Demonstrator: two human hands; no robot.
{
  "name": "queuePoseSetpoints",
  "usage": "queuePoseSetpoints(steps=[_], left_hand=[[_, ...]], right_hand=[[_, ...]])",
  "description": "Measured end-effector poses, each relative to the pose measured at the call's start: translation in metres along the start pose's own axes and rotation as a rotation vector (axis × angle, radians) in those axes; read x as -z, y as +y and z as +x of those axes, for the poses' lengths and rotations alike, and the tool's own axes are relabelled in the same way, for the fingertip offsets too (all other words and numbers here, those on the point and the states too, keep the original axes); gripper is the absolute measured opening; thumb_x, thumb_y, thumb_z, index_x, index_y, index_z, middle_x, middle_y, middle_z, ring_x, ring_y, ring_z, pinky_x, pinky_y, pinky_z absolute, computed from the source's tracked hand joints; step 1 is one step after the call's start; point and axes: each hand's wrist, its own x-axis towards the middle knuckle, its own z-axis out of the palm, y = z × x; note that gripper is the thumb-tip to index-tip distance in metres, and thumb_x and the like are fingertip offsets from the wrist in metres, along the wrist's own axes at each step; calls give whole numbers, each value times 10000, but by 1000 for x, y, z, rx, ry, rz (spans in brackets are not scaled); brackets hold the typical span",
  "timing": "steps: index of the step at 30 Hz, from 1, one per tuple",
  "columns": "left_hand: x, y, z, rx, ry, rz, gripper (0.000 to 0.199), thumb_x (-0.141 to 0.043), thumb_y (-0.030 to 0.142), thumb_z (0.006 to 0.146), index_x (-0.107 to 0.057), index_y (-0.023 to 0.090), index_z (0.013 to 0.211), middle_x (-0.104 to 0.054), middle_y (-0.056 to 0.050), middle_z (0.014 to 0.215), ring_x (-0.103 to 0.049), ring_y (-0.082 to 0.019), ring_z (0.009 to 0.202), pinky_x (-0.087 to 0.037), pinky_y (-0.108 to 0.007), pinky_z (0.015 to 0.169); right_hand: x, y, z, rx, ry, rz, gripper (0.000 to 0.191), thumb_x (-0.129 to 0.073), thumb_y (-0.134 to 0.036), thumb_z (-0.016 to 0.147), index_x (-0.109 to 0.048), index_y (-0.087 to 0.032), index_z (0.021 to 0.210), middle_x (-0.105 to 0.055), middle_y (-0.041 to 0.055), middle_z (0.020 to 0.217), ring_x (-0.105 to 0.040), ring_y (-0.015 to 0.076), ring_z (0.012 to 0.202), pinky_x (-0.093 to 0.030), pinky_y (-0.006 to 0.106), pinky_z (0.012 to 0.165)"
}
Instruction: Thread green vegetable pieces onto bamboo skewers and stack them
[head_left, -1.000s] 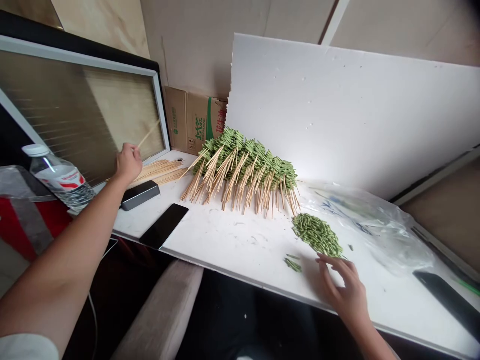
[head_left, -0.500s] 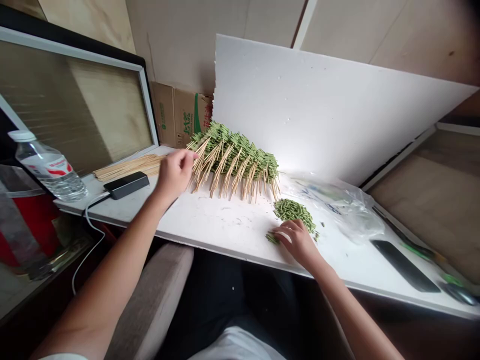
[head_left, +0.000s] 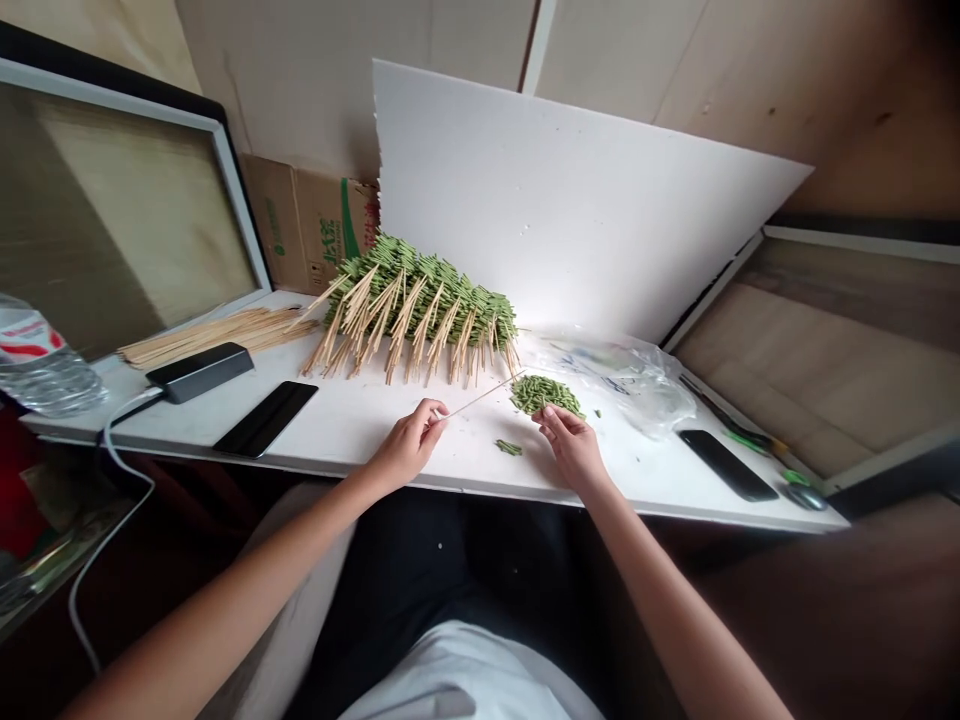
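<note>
My left hand point(head_left: 411, 440) pinches one end of a thin wooden stick point(head_left: 484, 397), whose far end points up and right toward the pile of short green pieces point(head_left: 541, 393). At the near edge of that pile my right hand point(head_left: 566, 438) has thumb and forefinger pressed together; what they hold is too small to make out. A few loose green pieces point(head_left: 508, 447) lie on the white table point(head_left: 465, 465) between my hands. Behind them, many sticks bearing green pieces are stacked in a long heap point(head_left: 427, 300), bare ends toward me.
Bare sticks point(head_left: 225, 332), a black box point(head_left: 201, 372) with a white cable and a dark phone point(head_left: 267, 418) lie at left, near a water bottle point(head_left: 45, 360). Clear plastic point(head_left: 637, 385), another dark slab point(head_left: 727, 465) and scissors point(head_left: 750, 438) are at right.
My left hand has come from the heap down to the front middle with a stick. My right hand has left the small loose group for the pile's edge. The view has shifted right.
</note>
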Motion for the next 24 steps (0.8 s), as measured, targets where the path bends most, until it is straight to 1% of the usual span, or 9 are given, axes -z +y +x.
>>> queuePoseSetpoints(steps=[3, 7, 10, 13, 15, 18, 21, 24], left_hand=[[-9, -7, -5, -15, 1, -29, 244, -560, 401, 1069, -668, 210, 1176, -700, -39, 887, -691, -175, 770, -526, -271, 713], [-14, -10, -6, -54, -18, -99, 276, -604, 416, 1053, -765, 193, 1065, -743, -79, 931, -696, -189, 810, -533, -270, 700], [-13, -7, -4, -89, 3, -94, 285, -639, 400, 1038, -815, 177, 1008, -745, -81, 887, -649, -167, 717, -489, -268, 628], [-12, -5, -4, -99, 21, -74, 274, -662, 388, 1025, -832, 175, 1001, -745, -76, 859, -607, -151, 661, -457, -274, 602], [-12, -5, -4, -102, 14, -69, 276, -666, 389, 1022, -838, 174, 1004, -748, -80, 853, -604, -154, 659, -447, -278, 597], [-12, -6, -4, -103, 8, -74, 281, -671, 391, 1016, -842, 169, 1000, -755, -88, 859, -602, -153, 655, -444, -278, 592], [-12, -6, -4, -106, 7, -81, 276, -671, 385, 1015, -839, 167, 992, -758, -90, 872, -614, -155, 672, -454, -275, 606], [-11, -4, -4, -110, 9, -66, 270, -670, 383, 1014, -834, 172, 975, -747, -80, 843, -606, -156, 665, -450, -279, 609]], right_hand=[[3, 3, -2, -76, 38, 176, 375, -918, -535, 738, -780, -261, 953, -803, 33, 961, -768, 240, 1033, -627, 347, 924], [2, 0, -5, -90, 34, 227, 400, -924, -539, 734, -769, -255, 969, -813, 68, 1054, -759, 273, 1154, -618, 378, 1045], [-1, -4, -9, -105, -5, 260, 424, -938, -540, 729, -784, -232, 978, -815, 75, 1092, -752, 283, 1195, -609, 373, 1092], [-4, -6, -13, -129, -55, 305, 413, -960, -503, 727, -803, -208, 968, -818, 58, 1066, -772, 253, 1149, -622, 315, 1069], [-5, -6, -14, -130, -73, 329, 395, -979, -477, 712, -809, -208, 947, -820, 43, 1031, -783, 240, 1115, -635, 303, 1046], [-6, -6, -16, -122, -71, 345, 401, -1005, -460, 674, -811, -218, 928, -822, 31, 993, -792, 246, 1096, -654, 315, 1018], [-6, -6, -16, -128, -74, 347, 404, -1012, -456, 660, -813, -222, 923, -826, 31, 992, -797, 243, 1093, -664, 280, 971], [-6, -7, -16, -123, -71, 355, 388, -1015, -443, 658, -815, -226, 909, -829, 30, 982, -802, 228, 1073, -665, 247, 925]])
